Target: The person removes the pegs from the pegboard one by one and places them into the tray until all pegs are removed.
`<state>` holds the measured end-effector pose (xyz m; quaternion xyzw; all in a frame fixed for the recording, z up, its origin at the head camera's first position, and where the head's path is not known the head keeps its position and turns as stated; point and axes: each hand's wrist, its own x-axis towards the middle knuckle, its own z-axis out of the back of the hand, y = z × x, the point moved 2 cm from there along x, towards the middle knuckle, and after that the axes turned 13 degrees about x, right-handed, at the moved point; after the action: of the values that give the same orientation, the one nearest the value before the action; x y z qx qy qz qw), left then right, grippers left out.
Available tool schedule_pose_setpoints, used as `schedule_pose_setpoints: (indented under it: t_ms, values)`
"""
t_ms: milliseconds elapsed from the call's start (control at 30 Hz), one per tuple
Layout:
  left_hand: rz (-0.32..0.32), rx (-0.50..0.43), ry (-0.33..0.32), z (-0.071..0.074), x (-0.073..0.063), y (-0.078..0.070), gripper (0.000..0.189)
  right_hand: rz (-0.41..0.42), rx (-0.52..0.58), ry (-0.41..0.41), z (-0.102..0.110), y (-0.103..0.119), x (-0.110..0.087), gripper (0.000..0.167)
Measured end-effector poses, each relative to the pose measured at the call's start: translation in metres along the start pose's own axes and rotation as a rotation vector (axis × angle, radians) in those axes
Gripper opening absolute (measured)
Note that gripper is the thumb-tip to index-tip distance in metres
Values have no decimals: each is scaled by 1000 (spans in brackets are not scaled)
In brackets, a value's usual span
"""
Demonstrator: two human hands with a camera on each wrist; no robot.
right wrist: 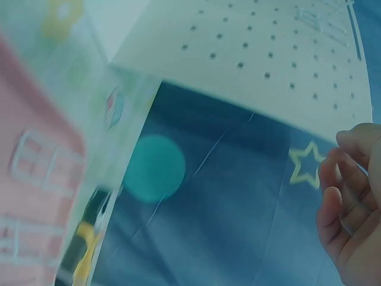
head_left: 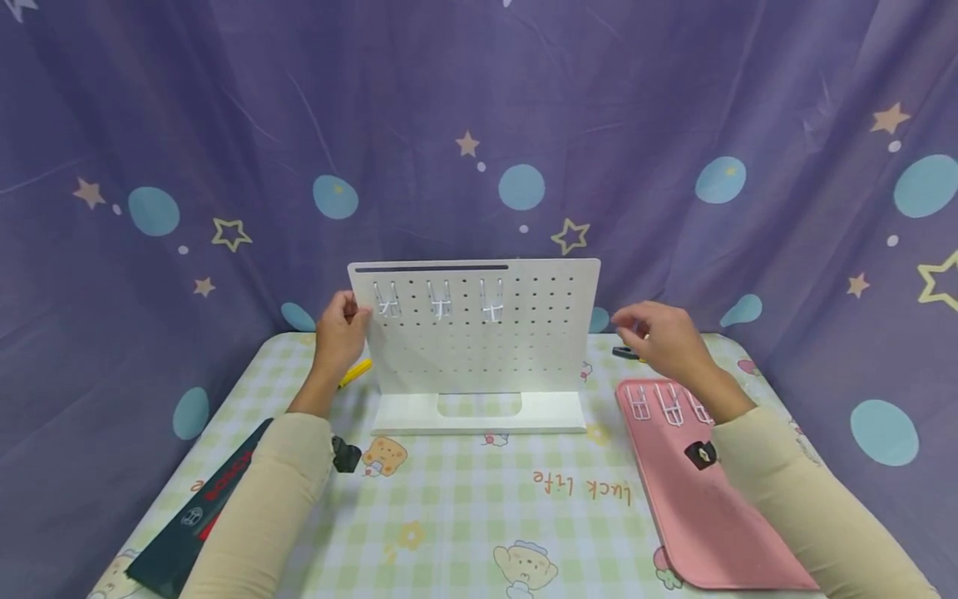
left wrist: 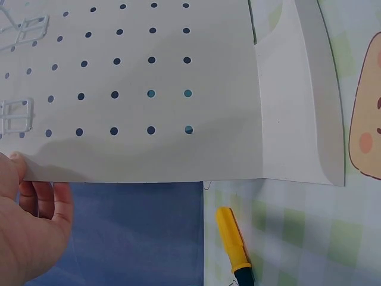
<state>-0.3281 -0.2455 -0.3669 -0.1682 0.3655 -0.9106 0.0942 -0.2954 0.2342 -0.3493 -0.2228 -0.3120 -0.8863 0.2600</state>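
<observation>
A white pegboard (head_left: 539, 353) stands upright on its folded base on the table. My left hand (head_left: 340, 333) pinches the board's left edge, thumb in front and fingers behind, as the left wrist view also shows. Three white wire hooks (head_left: 441, 299) hang in a row across the upper left and middle of the board. Off the board's right edge, my right hand (head_left: 662, 333) hovers in the air with loosely bent fingers and nothing in them. Beneath that arm, several more wire hooks (head_left: 669, 406) lie on a pink tray (head_left: 718, 532).
A yellow-handled tool (head_left: 355, 373) lies behind the board's left side. Another tool with a dark and yellow handle (head_left: 627, 353) is at the back right. A dark Bosch pouch (head_left: 190, 520) lies at the left edge of the checked tablecloth (head_left: 464, 507). A purple curtain (head_left: 419, 100) hangs behind.
</observation>
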Motion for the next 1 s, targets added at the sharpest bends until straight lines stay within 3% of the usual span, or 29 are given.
schedule_pose_setpoints:
  t_ms: [433,667,1000]
  values:
    - [-38,2,-54,0,1,5,23,42,93,-10,-50,39,33,17]
    - [-31,3,-50,1,-1,5,24,83,128,-41,-77,61,46,19]
    - [-52,7,-64,-1,0,3,23,26,62,-19,-104,82,65,22]
